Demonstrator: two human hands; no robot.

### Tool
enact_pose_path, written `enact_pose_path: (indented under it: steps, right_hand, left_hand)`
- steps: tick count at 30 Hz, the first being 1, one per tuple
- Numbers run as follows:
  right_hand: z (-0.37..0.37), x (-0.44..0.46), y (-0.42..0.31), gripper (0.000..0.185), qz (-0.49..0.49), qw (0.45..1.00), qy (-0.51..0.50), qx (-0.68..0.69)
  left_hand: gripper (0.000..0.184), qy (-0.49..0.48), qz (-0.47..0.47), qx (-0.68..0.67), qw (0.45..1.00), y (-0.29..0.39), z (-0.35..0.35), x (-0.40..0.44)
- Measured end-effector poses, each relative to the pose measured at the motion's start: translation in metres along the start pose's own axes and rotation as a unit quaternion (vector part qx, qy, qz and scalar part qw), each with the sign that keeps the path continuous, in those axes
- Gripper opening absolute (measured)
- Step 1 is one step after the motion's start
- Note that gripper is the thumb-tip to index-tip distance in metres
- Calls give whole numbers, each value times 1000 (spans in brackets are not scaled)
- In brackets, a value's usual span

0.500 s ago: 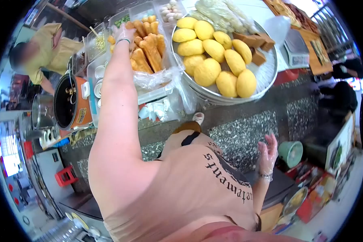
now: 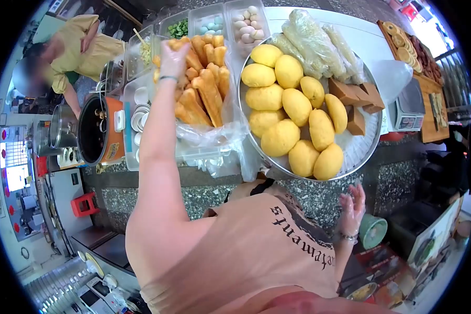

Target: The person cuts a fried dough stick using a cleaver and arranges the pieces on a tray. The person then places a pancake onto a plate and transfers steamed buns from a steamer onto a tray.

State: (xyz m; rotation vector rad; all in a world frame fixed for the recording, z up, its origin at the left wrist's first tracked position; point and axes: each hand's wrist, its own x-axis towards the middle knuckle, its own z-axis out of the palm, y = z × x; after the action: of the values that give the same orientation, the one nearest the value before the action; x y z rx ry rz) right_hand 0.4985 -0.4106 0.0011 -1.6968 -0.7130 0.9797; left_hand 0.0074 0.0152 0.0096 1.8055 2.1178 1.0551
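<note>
Tabletop (image 2: 362, 35) now shows bluish eggs (image 2: 210, 24), left hand (image 2: 174, 58) at dough sticks (image 2: 208, 93).

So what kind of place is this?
Probably a food stall, maybe for breakfast: there are fried dough sticks, yellow buns and what looks like a weighing scale.

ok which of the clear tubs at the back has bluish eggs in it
The tub between the chopped greens and the whitish eggs; it alone holds pale blue eggs.
</note>
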Motion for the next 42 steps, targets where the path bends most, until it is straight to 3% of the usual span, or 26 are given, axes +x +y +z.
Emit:
enact_pose_path:
  steps: [1, 2, 3, 4, 5, 6, 7, 8, 9, 11, 12, 14, 16, 18, 20, 22, 23, 24, 28, 32, 34, 37, 38, 40, 41, 42]
  right_hand:
    - [-3, 11, -6, 51, -19, 1000, -18, -7]
    - [-11, 31, -7, 52, -17, 999, -40, -19]
    - [-20, 37, -10, 53, -26, 998, -41, -30]
    - [-23, 51, -18, 55, -24, 996, -43, -77]
    - [-18, 67, -25, 54, -27, 999, -33, -21]
    - [-12, 78, -49, 54, -51, 997, -51, 5]
    - [-16, 94, -46, 51, -92, 994, -53, -33]
    - [-18, 104, -52, 50, -111, 990, -54, -65]
    - [-15, 115, -61, 50, -118, 991, -57, 6]
    - [-27, 131, -73, 56, -188, 978, -89, 12]
    - [-37, 136, -84, 59, -218, 970, -98, -42]
    - [-67, 149, -94, 77, -342, 931, -83, -94]
    - [-109, 161, -95, 97, -448, 885, -51, -118]
    - [-168, 166, -88, 112, -426, 888, -102, -143]
    - [-236, 185, -59, 114, -419, 888, -121, -149]
    - [-304, 198, -27, 105, -279, 946, -155, -59]
    - [-343, 212, -13, 99, -236, 955, -175, -36]
    - [-383, 222, -11, 90, -259, 944, -145, -142]
    - [-522, 277, 31, 71, -226, 933, -115, -256]
    - [-615, 379, 57, 53, -221, 871, -152, -411]
    - [-643, 449, 58, 45, -242, 855, -160, -431]
    - [-675, 561, 29, 42, -298, 791, -181, -504]
    - [-686, 596, 22, 47, -340, 765, -142, -528]
    - [-708, 663, -8, 61, -329, 729, -66, -596]
    - [-727, 694, -23, 63, -366, 737, 10, -568]
    - [-749, 727, -39, 63, -336, 780, 11, -527]
  left_hand:
    - [79, 105, 12, -32, 994, 0, -10, -3]
    - [62, 99, -1, -69, 993, 36, -52, -17]
    - [36, 78, 51, -148, 985, 55, -69, -17]
    - [25, 102, 103, -242, 959, 92, -90, -23]
    - [26, 133, 188, -339, 912, 125, -110, -27]
    - [33, 231, 275, 37, 933, 149, -132, -34]
    - [42, 263, 211, -215, 917, 221, -127, -65]
    - [44, 190, 325, -203, 904, 221, -143, -49]
    - [40, 204, 377, -113, 896, 198, -161, -26]
    - [42, 98, 250, -491, 829, 249, -146, -41]
    - [41, 64, 262, -516, 813, 300, -123, -81]
    - [41, -29, 196, -469, 861, 401, -66, -146]
    - [45, -230, 300, -478, 793, 454, -1, -170]
    - [46, -347, 212, -507, 760, 527, 69, -237]
    - [45, -419, 192, -540, 704, 590, 141, -297]
    - [28, -462, 131, -633, 608, 636, 210, -353]
    - [27, -487, 109, -610, 616, 660, 232, -377]
    - [26, -512, 88, -584, 624, 683, 251, -395]
    - [30, -585, -5, -501, 638, 716, 337, -436]
    - [43, -690, 200, -125, 684, 726, 428, -462]
    - [62, -585, 355, -118, 719, 739, 482, -479]
    - [66, -563, 335, -53, 754, 782, 574, -477]
    - [64, -538, 317, -66, 778, 794, 609, -478]
    - [47, -549, 216, -112, 800, 847, 654, -472]
    - [44, -528, 184, -152, 815, 867, 677, -469]
    - [41, -503, 149, -187, 830, 883, 698, -466]
